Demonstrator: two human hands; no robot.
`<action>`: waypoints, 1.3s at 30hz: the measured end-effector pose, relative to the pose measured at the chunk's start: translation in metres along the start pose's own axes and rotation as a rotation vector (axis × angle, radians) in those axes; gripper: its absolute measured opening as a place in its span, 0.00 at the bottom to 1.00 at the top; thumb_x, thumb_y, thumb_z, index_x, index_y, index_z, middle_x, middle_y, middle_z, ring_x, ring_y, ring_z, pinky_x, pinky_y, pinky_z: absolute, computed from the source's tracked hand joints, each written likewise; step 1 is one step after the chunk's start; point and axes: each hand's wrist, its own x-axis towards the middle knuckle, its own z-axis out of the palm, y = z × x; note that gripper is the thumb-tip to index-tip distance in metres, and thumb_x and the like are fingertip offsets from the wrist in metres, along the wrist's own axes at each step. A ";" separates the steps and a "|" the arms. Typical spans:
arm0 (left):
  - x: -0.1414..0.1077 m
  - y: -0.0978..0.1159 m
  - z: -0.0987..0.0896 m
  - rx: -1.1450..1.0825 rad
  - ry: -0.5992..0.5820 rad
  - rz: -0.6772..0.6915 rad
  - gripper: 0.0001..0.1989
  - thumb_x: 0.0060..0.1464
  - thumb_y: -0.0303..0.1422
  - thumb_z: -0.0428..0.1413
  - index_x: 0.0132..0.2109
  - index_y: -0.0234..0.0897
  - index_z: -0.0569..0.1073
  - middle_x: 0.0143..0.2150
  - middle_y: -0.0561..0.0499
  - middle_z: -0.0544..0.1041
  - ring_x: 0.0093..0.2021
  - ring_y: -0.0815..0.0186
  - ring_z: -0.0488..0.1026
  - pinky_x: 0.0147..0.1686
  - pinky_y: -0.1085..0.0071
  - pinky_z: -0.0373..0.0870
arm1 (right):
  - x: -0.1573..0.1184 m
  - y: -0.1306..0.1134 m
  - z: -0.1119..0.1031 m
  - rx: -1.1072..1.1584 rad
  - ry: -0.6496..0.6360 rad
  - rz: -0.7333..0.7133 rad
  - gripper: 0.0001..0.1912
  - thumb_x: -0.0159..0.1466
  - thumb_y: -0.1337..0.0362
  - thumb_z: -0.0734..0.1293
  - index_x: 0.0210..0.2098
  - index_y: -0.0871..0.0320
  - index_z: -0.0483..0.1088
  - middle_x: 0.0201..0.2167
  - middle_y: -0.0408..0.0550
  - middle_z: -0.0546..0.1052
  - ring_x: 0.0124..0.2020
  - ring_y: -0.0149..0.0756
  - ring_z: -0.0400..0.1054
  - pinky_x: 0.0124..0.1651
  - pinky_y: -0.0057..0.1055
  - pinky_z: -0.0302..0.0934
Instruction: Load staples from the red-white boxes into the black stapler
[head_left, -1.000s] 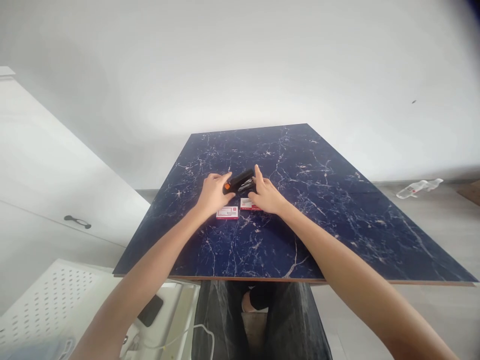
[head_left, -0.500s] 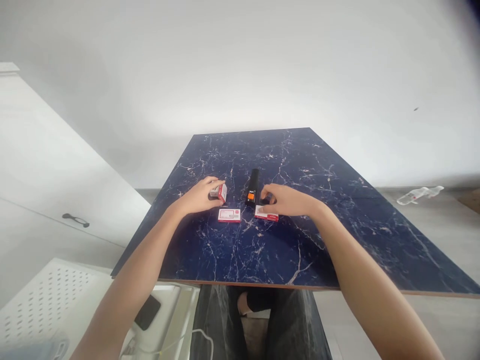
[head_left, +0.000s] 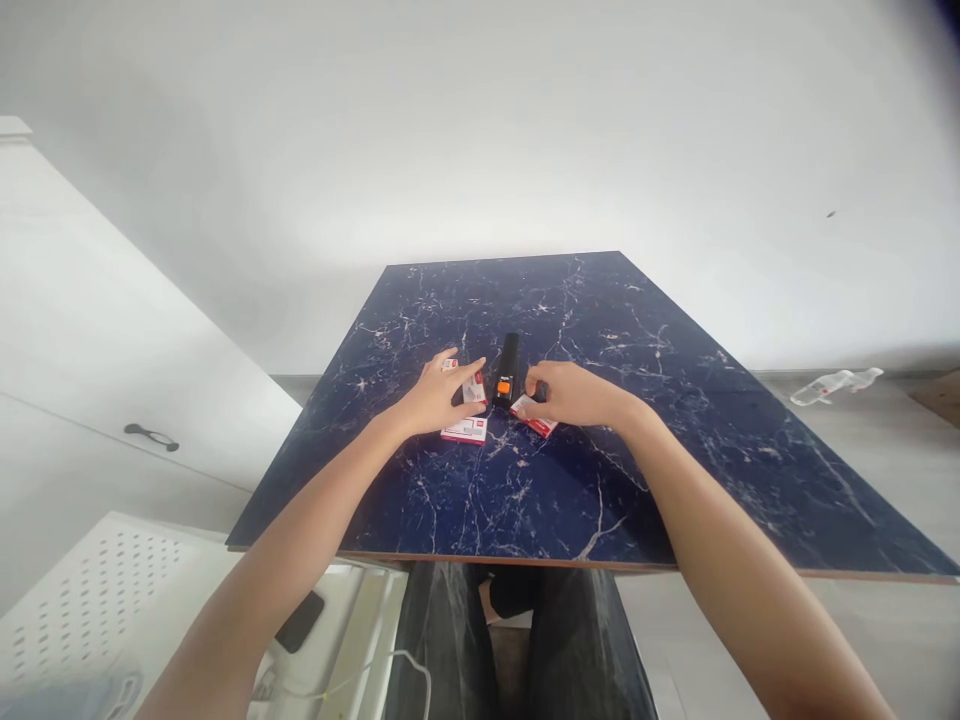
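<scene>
left hand point(head_left: 435, 397): fingers were spread wide, touching a small red-and-white cardboard box point(head_left: 474, 390), can't tell if it was gripped | right hand point(head_left: 566, 393): fingers curled down onto a flat red-and-white cardboard box point(head_left: 534, 417), grip unclear too | glossy black plastic stapler with orange patch point(head_left: 506, 370) lay between the hands | another flat red-and-white box point(head_left: 463, 431) sat just beside the left hand | navy marble-look tabletop with white veins point(head_left: 570, 500) under everything | box print too tiny to read

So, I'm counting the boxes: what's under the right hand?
A red-and-white box lies under the right hand, with its long edge showing past the fingers. The rest of the box, and anything beneath it, is covered.
</scene>
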 end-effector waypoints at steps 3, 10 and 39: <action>-0.002 -0.003 -0.006 -0.073 0.002 -0.004 0.41 0.61 0.54 0.55 0.75 0.49 0.53 0.75 0.45 0.57 0.77 0.44 0.38 0.70 0.41 0.49 | -0.003 -0.016 0.002 0.076 0.208 -0.096 0.14 0.64 0.54 0.68 0.27 0.55 0.67 0.25 0.43 0.74 0.26 0.33 0.65 0.31 0.31 0.55; 0.000 -0.012 -0.004 -0.093 0.028 -0.032 0.41 0.57 0.49 0.61 0.73 0.39 0.61 0.63 0.40 0.72 0.74 0.46 0.50 0.70 0.49 0.54 | -0.009 -0.067 0.046 0.124 0.046 -0.521 0.19 0.60 0.69 0.68 0.51 0.55 0.75 0.51 0.50 0.79 0.49 0.42 0.74 0.52 0.37 0.67; -0.008 -0.005 -0.019 -0.018 0.136 -0.032 0.27 0.63 0.45 0.55 0.66 0.43 0.70 0.51 0.44 0.80 0.72 0.47 0.53 0.69 0.43 0.52 | 0.001 -0.052 0.038 0.073 0.442 -0.008 0.24 0.68 0.59 0.64 0.62 0.57 0.67 0.62 0.60 0.71 0.62 0.55 0.65 0.64 0.52 0.60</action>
